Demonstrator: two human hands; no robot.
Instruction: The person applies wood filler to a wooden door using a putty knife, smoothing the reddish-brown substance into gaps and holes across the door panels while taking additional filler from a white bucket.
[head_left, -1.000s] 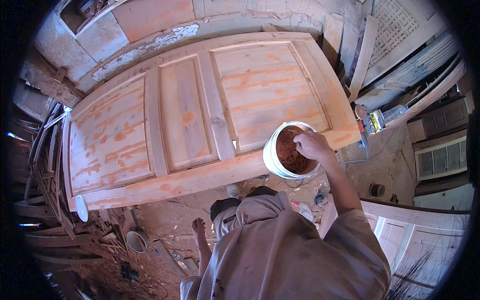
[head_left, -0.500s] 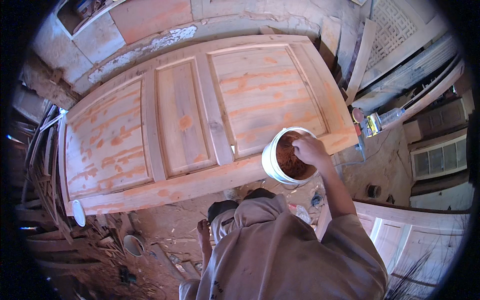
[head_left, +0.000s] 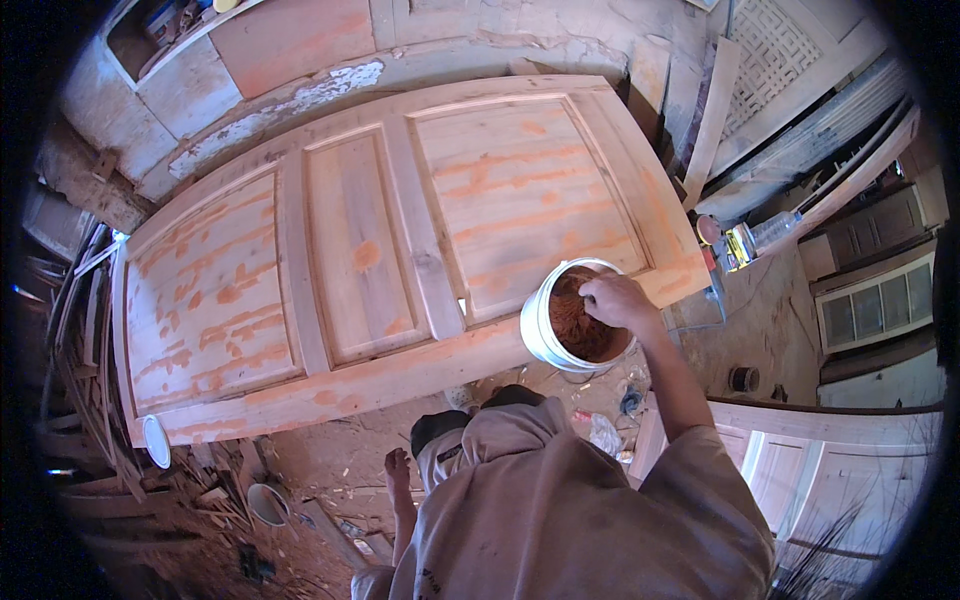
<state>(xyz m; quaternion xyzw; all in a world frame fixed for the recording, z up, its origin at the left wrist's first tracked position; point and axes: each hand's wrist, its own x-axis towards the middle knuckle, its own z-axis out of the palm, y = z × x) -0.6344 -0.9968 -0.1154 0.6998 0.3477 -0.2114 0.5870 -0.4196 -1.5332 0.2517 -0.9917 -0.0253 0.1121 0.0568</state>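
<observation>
My right hand [head_left: 617, 303] reaches over the rim of a white bucket [head_left: 540, 325] at the door's near edge, right of the middle. Its fingers are closed; what they grip, if anything, is hidden against the reddish-brown filler [head_left: 575, 322] inside. My left hand [head_left: 398, 468] hangs low beside my leg, apart from the door, fingers loosely bent with nothing visible in them. In front of me lies a large wooden panelled door [head_left: 440, 262]. Orange-brown streaks and patches mark its panels, mostly the left and right ones.
A round white lid [head_left: 156, 441] is at the door's near left corner. Beyond its right end are a power tool [head_left: 738, 248] and a clear bottle [head_left: 777, 232]. Wood scraps [head_left: 90, 350] are piled at left, and another panelled door [head_left: 790, 470] is at lower right.
My right hand has shifted slightly inside the bucket's mouth, its fingers working at the filler. The view has tilted a little; my left hand still hangs low.
</observation>
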